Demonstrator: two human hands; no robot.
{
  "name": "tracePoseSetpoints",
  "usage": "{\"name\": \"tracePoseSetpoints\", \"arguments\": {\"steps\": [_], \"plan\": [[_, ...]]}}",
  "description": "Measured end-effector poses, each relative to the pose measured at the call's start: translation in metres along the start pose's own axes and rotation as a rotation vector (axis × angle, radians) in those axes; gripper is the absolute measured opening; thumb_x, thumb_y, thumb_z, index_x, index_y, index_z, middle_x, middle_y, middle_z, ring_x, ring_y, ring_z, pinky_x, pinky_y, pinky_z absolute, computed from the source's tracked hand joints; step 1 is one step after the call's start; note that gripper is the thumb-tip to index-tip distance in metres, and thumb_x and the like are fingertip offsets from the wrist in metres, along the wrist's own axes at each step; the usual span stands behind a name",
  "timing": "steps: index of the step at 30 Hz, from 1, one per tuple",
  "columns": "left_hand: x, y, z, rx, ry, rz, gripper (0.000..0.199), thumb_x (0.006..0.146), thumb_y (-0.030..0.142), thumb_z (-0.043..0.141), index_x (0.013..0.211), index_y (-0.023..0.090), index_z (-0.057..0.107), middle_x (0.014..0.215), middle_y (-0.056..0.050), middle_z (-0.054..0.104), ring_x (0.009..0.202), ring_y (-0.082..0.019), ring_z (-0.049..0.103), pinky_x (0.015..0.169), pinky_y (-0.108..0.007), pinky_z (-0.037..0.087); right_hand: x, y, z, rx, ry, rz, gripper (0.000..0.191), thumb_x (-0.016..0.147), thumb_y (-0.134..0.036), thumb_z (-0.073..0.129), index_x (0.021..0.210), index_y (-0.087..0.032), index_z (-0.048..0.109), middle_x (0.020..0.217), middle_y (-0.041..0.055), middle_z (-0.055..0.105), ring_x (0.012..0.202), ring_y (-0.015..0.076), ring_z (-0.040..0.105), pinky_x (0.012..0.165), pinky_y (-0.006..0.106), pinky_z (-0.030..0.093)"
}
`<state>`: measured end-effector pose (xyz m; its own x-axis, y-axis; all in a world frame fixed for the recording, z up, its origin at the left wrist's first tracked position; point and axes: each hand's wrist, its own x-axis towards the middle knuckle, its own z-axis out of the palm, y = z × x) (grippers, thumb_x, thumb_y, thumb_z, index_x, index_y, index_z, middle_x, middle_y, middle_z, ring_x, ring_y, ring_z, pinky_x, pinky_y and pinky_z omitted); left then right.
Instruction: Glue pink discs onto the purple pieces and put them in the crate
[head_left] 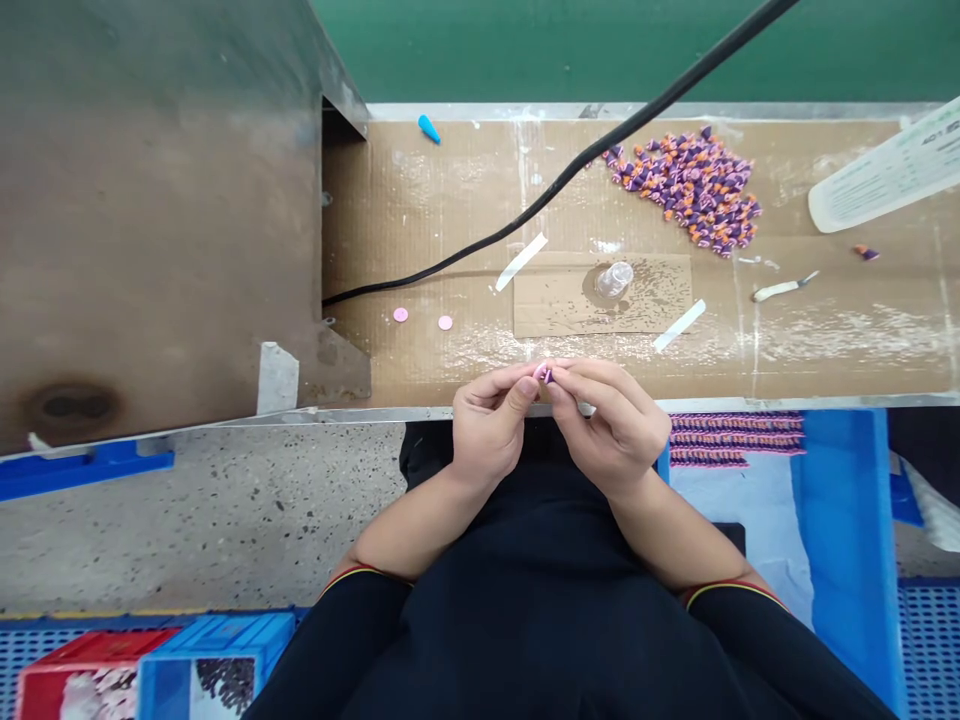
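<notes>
Close together at the bench's front edge, my left hand [489,425] and my right hand [616,422] are both closed in a pinch. Between the left thumb and fingertips is a small pink disc [539,371]. The right fingertips hold a small purple-and-white piece [547,376] against it; fingers hide most of both. Two more pink discs, a left one [400,314] and a right one [445,323], lie flat on the cardboard. A heap of small purple, orange and pink pieces [694,190] lies at the back right.
A black cable [570,175] crosses over the bench from a metal housing [165,220]. Behind my hands, a clear small cup [615,279] stands on a wet cardboard strip [551,300]. A brush [784,289] and a white bottle [885,170] lie right. A blue crate [847,530] holds rows of pieces.
</notes>
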<state>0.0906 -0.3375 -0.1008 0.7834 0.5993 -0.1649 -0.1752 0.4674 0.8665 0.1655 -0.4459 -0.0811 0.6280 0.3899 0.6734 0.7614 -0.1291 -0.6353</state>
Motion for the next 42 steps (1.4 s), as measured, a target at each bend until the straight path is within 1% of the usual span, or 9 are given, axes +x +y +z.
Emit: {"name": "tracePoseSetpoints", "arguments": {"steps": [5,7,10,15,22,27,32,37,42], "plan": [[-0.0033,-0.0018,-0.0013,0.135,-0.016,0.243,0.006,0.098,0.037,0.086,0.102,0.034,0.09,0.109,-0.004,0.086,0.107,-0.02,0.083,0.1,-0.032,0.069,0.0009,-0.0019,-0.0015,0.003,-0.012,-0.016,0.023,0.102,-0.012,0.076,0.117,-0.029,0.078,0.102,0.0025,0.085,0.095,0.0234,0.086,0.081,0.039,0.077],[-0.004,-0.0002,-0.0004,0.166,-0.029,0.306,0.009,0.101,0.03,0.083,0.105,0.035,0.089,0.11,-0.003,0.086,0.107,-0.018,0.083,0.099,-0.03,0.069,0.0012,-0.0024,-0.0022,0.034,-0.017,-0.02,0.026,0.102,-0.01,0.076,0.119,-0.029,0.078,0.103,0.003,0.085,0.097,0.0237,0.086,0.082,0.039,0.076],[-0.0046,0.002,0.0014,0.213,-0.027,0.352,0.009,0.102,0.029,0.082,0.105,0.034,0.089,0.109,-0.003,0.086,0.107,-0.019,0.083,0.099,-0.033,0.069,0.001,-0.0024,-0.0033,0.066,-0.026,-0.009,0.028,0.101,-0.008,0.075,0.121,-0.028,0.078,0.105,0.0038,0.085,0.099,0.0239,0.086,0.083,0.039,0.076],[-0.0063,0.0,0.002,0.237,0.015,0.32,0.008,0.101,0.037,0.083,0.103,0.032,0.089,0.108,-0.005,0.086,0.106,-0.021,0.083,0.099,-0.038,0.07,-0.0004,-0.0016,-0.0037,0.039,-0.03,0.013,0.022,0.103,-0.013,0.075,0.117,-0.029,0.078,0.104,0.0033,0.085,0.096,0.0239,0.086,0.08,0.04,0.077],[-0.0072,-0.0017,0.0013,0.206,0.01,0.309,0.007,0.101,0.036,0.084,0.104,0.034,0.089,0.108,-0.004,0.085,0.107,-0.02,0.082,0.099,-0.034,0.069,-0.0006,-0.0022,-0.0034,0.067,-0.013,0.007,0.032,0.099,-0.009,0.076,0.123,-0.03,0.079,0.107,0.0031,0.086,0.096,0.0245,0.087,0.084,0.041,0.077],[-0.0068,-0.0005,0.0028,0.228,0.019,0.332,0.007,0.1,0.037,0.084,0.102,0.032,0.089,0.105,-0.005,0.085,0.104,-0.02,0.083,0.097,-0.035,0.069,-0.0018,-0.0032,-0.0034,0.041,0.003,0.025,0.028,0.1,-0.012,0.077,0.12,-0.031,0.079,0.106,0.0021,0.086,0.094,0.024,0.087,0.082,0.04,0.077],[-0.0073,0.0002,0.0045,0.242,0.001,0.369,0.009,0.102,0.031,0.081,0.106,0.035,0.089,0.108,-0.003,0.086,0.106,-0.019,0.083,0.098,-0.034,0.069,-0.0025,-0.0039,-0.0016,0.024,0.023,0.01,0.028,0.1,-0.009,0.077,0.119,-0.029,0.078,0.105,0.003,0.086,0.095,0.0236,0.087,0.082,0.038,0.077],[-0.0087,-0.0006,0.0043,0.303,-0.026,0.388,0.014,0.103,0.038,0.08,0.114,0.036,0.088,0.115,-0.004,0.085,0.112,-0.023,0.083,0.106,-0.043,0.069,-0.0022,-0.0018,-0.0018,0.0,0.037,-0.008,0.033,0.1,-0.01,0.077,0.124,-0.031,0.078,0.105,0.0021,0.086,0.095,0.0246,0.087,0.083,0.04,0.077],[-0.01,-0.0027,0.0036,0.291,-0.031,0.377,0.015,0.104,0.038,0.08,0.116,0.037,0.087,0.116,-0.004,0.085,0.113,-0.023,0.083,0.106,-0.042,0.07,-0.001,-0.0011,-0.0037,-0.004,0.023,-0.014,0.03,0.101,-0.01,0.076,0.122,-0.031,0.078,0.104,0.0021,0.086,0.095,0.0244,0.087,0.082,0.04,0.077]]}}
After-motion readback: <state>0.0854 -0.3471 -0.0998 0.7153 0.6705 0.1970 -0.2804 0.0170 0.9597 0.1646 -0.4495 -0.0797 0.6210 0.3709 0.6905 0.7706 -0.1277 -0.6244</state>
